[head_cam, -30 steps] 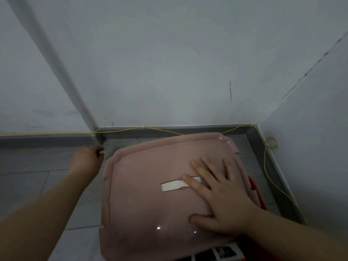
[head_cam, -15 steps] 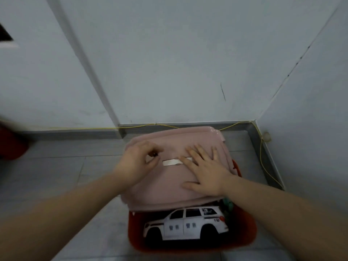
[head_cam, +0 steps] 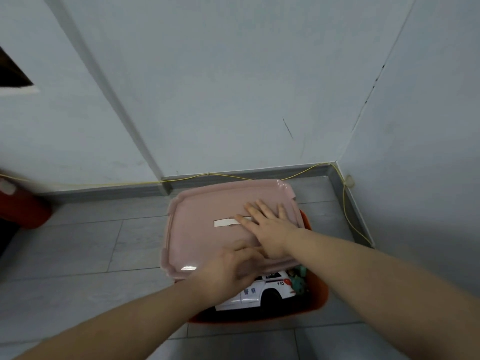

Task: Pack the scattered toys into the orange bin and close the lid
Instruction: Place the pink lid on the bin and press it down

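Since half a second ago the left hand (head_cam: 226, 271) has dropped from beside the white label (head_cam: 223, 222) to the near edge of the pink lid (head_cam: 202, 229), which now lies flatter over the orange bin (head_cam: 315, 305).

Well to the left of the bin stands a blurred red object (head_cam: 23, 211) (I cannot tell what it is). The lid lies across the bin's far part, its long axis running left to right across the person, and it overhangs the bin's left side. That leaves the bin's near strip uncovered.

The left hand is smeared by motion at the lid's near edge, so I cannot tell whether it grips the rim or only presses. The right hand (head_cam: 270, 229) lies flat on the lid's right half, fingers straight and spread, holding nothing.

In the bin's open near strip a white toy police car (head_cam: 262, 292) lies lengthwise, with a teal toy (head_cam: 298, 279) at its right end.

The lid probably needs to come toward the person and a little rightward. The left hand is nearer that edge.

The bin stands on a grey tiled floor (head_cam: 91, 255) in a corner. A yellow cord (head_cam: 348, 216) follows the skirting behind and to the right of the bin, near its right side, so there is little room there.
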